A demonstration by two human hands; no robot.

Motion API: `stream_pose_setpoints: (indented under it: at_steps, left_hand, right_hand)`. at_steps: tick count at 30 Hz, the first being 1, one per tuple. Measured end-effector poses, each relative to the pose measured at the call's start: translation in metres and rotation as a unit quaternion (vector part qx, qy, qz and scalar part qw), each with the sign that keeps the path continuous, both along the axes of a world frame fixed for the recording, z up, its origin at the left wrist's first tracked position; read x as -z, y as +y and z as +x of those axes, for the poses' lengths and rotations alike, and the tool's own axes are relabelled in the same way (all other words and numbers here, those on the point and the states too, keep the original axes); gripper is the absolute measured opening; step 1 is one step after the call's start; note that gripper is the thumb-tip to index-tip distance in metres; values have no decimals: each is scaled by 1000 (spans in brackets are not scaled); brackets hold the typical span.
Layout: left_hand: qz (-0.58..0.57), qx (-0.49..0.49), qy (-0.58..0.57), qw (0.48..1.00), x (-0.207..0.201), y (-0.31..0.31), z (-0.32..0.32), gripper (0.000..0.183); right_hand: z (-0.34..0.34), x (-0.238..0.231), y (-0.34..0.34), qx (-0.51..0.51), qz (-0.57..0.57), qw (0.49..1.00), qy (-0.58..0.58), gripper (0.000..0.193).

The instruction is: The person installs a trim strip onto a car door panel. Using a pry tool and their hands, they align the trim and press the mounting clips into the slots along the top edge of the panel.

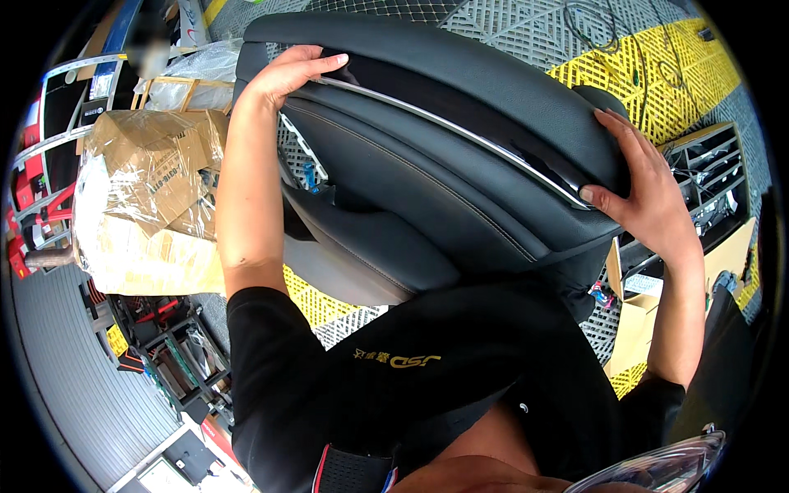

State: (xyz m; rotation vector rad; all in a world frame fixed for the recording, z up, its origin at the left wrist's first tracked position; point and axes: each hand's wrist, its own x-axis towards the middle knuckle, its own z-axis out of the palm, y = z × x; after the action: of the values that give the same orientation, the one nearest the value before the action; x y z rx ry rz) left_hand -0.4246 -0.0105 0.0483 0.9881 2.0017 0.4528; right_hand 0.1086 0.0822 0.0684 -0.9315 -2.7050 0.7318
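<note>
A black car door panel [386,152] with stitched padding lies across in front of me, above my lap. A glossy dark trim strip [448,115] with a silver edge runs along it. My left hand [288,76] grips the panel's far left end, its thumb lying on the end of the trim strip. At the right end my right hand [645,181] wraps round the panel, thumb on the silver edge and fingers over the outer rim. An armrest [378,246] sticks out from the panel toward me. The panel's underside is hidden.
To my left stands a large carton in clear plastic wrap [152,172]. A tool cart with black trays [185,353] is below it. On the right are a black slotted rack [711,172] and a cardboard piece [637,329]. Cables [596,29] lie on the yellow and grey grid floor [657,74].
</note>
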Motion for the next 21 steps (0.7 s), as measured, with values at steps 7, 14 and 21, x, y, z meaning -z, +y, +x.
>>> stream_pose_setpoints:
  at_steps: [7, 14, 21]
  left_hand:
    - [-32, 31, -29, 999, -12, 4, 1, 67]
    - [-36, -13, -70, 997, -18, -1, 19, 55]
    - [-73, 22, 7, 997, -28, 6, 26, 58]
  right_hand:
    - [2, 4, 0, 0, 12, 1000, 16, 86]
    - [4, 4, 0, 2, -2, 1000, 15, 86]
    - [-3, 13, -2, 30, 43, 998, -33, 85]
